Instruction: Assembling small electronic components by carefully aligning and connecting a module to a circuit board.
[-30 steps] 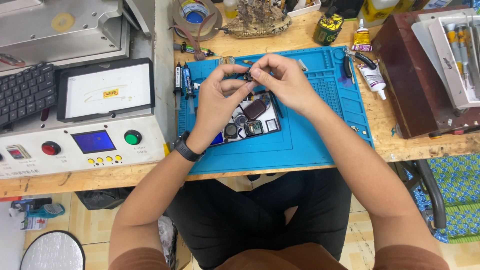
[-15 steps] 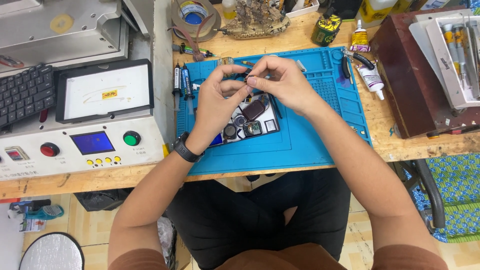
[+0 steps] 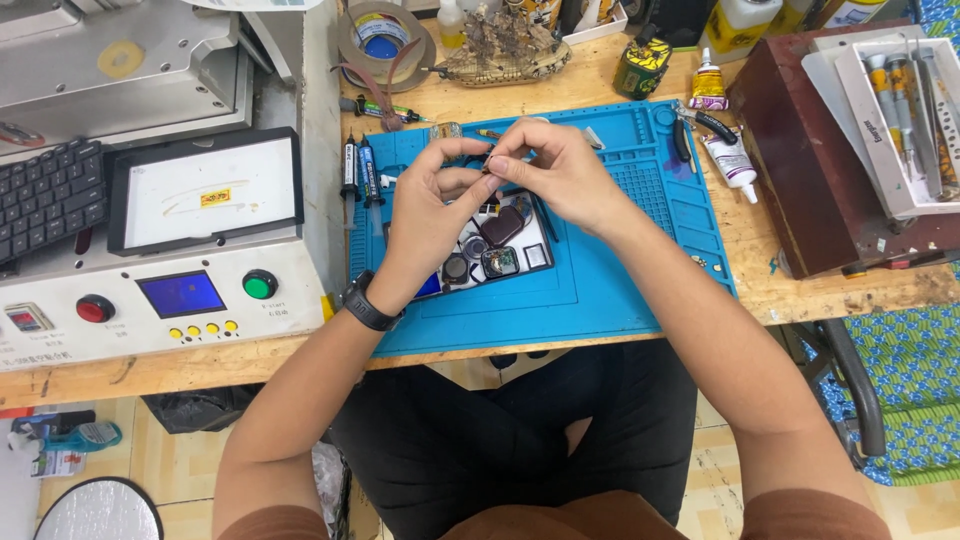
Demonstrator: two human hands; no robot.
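While both hands meet above the blue work mat (image 3: 620, 280), the left hand (image 3: 430, 205) and right hand (image 3: 560, 170) pinch one small dark part (image 3: 490, 165) between fingertips, held up off the mat, probably to keep it steady and close to eye line; too small to identify. Directly below sits a dark parts tray (image 3: 495, 245) with small round and square components, so anything dropped likely lands there. Black wristwatch (image 3: 365, 305) on left wrist. Two syringe-like tubes (image 3: 358, 170) lie along the mat's left edge, black-handled pliers (image 3: 700, 130) and a glue tube (image 3: 728, 160) to the right, within reach. Tape rolls (image 3: 380, 40) at desk (image 3: 800, 290) rear; control box with screen (image 3: 180, 295) on the left.
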